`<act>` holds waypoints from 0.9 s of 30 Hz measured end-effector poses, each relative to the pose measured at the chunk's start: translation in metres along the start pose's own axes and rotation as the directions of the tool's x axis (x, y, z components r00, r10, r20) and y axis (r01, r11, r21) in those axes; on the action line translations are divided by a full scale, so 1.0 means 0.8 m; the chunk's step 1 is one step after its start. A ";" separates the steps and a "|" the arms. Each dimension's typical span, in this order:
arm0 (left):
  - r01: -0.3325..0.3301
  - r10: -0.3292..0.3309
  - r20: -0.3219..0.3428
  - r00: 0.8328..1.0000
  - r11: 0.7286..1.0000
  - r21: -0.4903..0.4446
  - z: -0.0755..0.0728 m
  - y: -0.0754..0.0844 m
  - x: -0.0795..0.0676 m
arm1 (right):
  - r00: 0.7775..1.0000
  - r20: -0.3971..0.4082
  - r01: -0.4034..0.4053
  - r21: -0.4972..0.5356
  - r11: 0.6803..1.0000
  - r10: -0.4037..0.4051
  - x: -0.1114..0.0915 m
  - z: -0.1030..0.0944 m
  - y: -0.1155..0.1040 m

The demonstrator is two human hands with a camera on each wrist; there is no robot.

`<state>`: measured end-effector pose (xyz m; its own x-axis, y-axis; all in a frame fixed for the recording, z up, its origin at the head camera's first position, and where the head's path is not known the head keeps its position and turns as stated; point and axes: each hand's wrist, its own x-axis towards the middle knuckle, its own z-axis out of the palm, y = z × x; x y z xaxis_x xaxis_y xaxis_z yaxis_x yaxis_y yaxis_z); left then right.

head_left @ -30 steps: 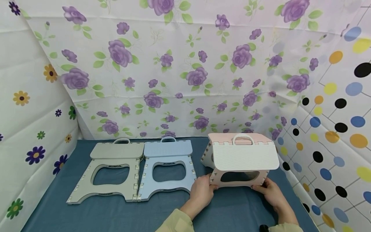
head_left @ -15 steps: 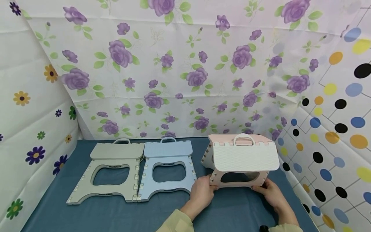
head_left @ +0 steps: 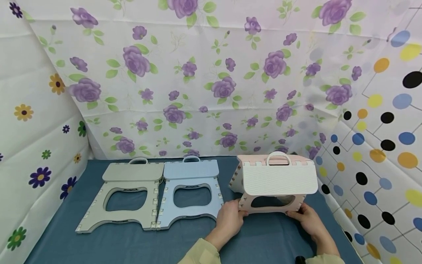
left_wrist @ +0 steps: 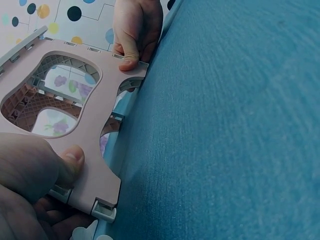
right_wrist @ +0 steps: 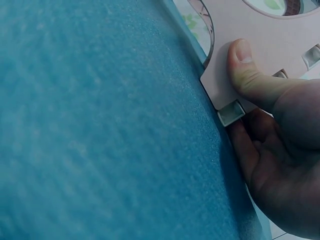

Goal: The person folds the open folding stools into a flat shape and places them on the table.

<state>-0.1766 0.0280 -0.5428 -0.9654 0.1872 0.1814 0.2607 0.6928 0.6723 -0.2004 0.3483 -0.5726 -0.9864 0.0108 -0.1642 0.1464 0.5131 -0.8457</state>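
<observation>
A pink and white folding step stool (head_left: 278,178) stands partly unfolded at the right of the table, its white top panel sloping toward me and a white loop handle above. My left hand (head_left: 229,217) grips the foot of its near pink leg panel at the left corner. At the opposite corner my right hand (head_left: 310,220) holds the same panel. In the left wrist view the left thumb (left_wrist: 72,162) presses on the panel's face, with fingers behind the edge. The right wrist view has the right thumb (right_wrist: 245,65) on the face and the fingers curled behind.
A folded blue stool (head_left: 191,192) lies flat just left of my left hand. Beside it lies a folded grey-green stool (head_left: 123,196). Blue cloth (head_left: 257,242) covers the table. A floral sheet (head_left: 211,73) hangs behind, and a dotted sheet (head_left: 379,165) closes the right side.
</observation>
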 end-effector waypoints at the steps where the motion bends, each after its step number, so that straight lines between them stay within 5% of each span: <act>1: 0.002 -0.002 0.003 1.000 1.000 -0.003 0.000 0.000 0.000 | 1.000 0.000 -0.001 0.000 1.000 0.001 0.000 0.000 0.000; 27: 0.003 -0.003 0.003 1.000 1.000 -0.019 0.000 0.002 -0.007 | 1.000 0.010 -0.002 0.021 1.000 0.002 -0.005 0.003 0.000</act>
<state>-0.1706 0.0277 -0.5429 -0.9662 0.1873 0.1772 0.2577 0.6800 0.6864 -0.1960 0.3457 -0.5729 -0.9853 0.0035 -0.1707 0.1501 0.4950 -0.8558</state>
